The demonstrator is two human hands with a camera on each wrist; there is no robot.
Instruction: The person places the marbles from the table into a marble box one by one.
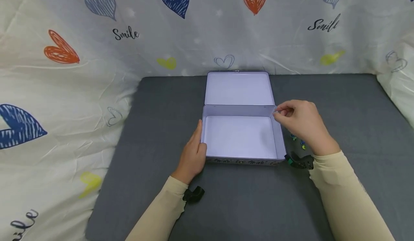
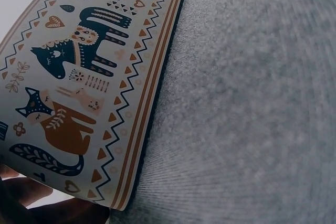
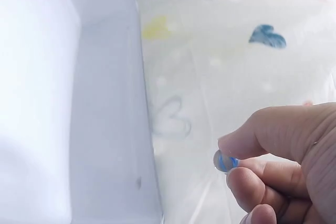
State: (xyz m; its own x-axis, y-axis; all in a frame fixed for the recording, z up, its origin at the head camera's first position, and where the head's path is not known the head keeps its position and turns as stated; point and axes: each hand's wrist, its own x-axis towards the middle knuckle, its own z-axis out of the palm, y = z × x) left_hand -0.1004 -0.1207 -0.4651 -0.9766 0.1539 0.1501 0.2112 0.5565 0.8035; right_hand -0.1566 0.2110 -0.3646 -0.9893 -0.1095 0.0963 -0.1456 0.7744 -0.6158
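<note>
An open tin box (image 1: 240,135) with a pale inside stands on the grey table, its hinged lid (image 1: 239,88) tipped back. Animals and zigzags decorate its front wall (image 2: 79,66). My left hand (image 1: 192,154) rests against the box's left side, fingers extended along it; in the left wrist view the fingertips are dark and partly hidden by the box. Thumb and forefinger of my right hand (image 1: 300,122) pinch a small clear marble (image 3: 226,161) with blue swirls, near the box's right rim. In the right wrist view the marble is outside that rim.
Several small blue, green and yellow pieces (image 1: 303,144) lie on the grey table (image 1: 365,144) right of the box, partly behind the right wrist. A white cloth (image 1: 220,32) printed with hearts hangs behind the table and along its left.
</note>
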